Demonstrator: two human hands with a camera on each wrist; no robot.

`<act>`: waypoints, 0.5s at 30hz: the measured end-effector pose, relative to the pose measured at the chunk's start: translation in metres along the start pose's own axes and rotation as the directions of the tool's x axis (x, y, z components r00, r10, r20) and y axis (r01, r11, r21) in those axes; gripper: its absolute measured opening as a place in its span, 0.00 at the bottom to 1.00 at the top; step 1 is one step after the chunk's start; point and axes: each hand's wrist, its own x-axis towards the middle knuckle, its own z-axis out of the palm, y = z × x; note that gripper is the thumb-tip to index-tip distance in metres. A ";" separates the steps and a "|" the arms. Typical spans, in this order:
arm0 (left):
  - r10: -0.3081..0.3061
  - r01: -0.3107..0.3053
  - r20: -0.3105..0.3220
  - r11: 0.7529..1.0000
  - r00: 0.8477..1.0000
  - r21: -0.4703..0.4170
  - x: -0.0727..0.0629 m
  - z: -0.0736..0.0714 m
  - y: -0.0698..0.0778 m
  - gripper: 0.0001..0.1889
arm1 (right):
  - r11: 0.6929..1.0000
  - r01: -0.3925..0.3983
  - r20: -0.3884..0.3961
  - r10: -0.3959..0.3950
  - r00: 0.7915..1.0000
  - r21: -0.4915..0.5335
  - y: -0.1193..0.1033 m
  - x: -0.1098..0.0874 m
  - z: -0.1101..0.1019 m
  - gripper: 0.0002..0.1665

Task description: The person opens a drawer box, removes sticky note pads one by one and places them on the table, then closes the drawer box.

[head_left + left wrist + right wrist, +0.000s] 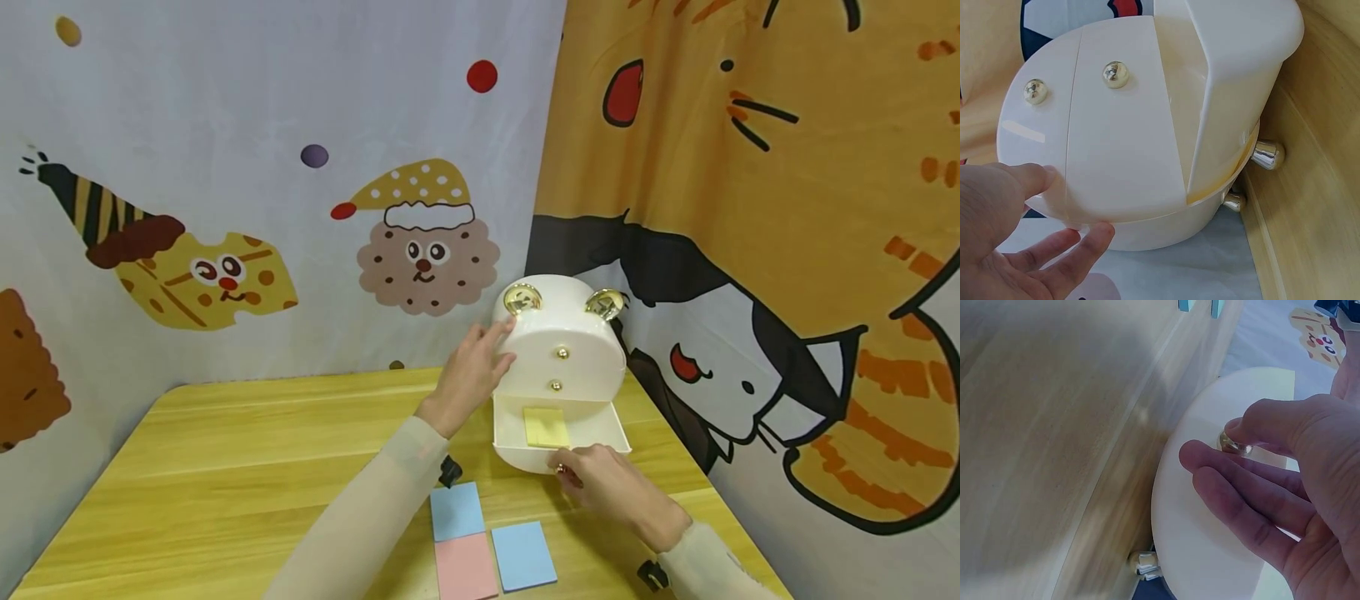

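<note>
A white rounded drawer box (525, 367) with gold ears stands on the table, its bottom drawer (517, 457) pulled out. Inside that drawer lies a yellow sticky note pad (546, 427). My right hand (618, 493) is at the drawer's front and pinches its gold knob (1235, 446) between thumb and fingers. Against the box's left side rests my left hand (471, 371). In the left wrist view its thumb lies on the front face, while the other fingers touch near the side edge. Two gold knobs (1115, 74) show on the upper drawers.
Near the table's front edge lie two blue sticky note pads (523, 556) and a pink one (466, 568), left of my right forearm. The wooden table (262, 467) extends to the left. Printed curtains (420, 350) hang behind and to the right of the box.
</note>
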 end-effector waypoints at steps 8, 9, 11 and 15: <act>-0.012 0.012 0.008 1.000 1.000 -0.008 0.000 0.000 0.001 0.32 | 1.000 0.018 -0.009 -0.018 1.000 0.009 -0.005 -0.004 0.001 0.12; -0.013 0.013 0.008 1.000 1.000 -0.007 0.000 0.000 0.001 0.32 | 1.000 0.023 -0.013 -0.023 1.000 0.006 -0.005 -0.004 0.001 0.12; -0.014 0.014 0.010 1.000 1.000 -0.005 0.000 0.000 0.001 0.32 | 1.000 0.029 -0.020 -0.029 0.999 -0.003 -0.006 -0.004 0.001 0.12; -0.012 0.012 0.012 1.000 1.000 0.001 0.000 0.000 0.001 0.32 | 0.999 0.041 -0.024 -0.041 0.999 -0.007 -0.006 -0.006 0.000 0.13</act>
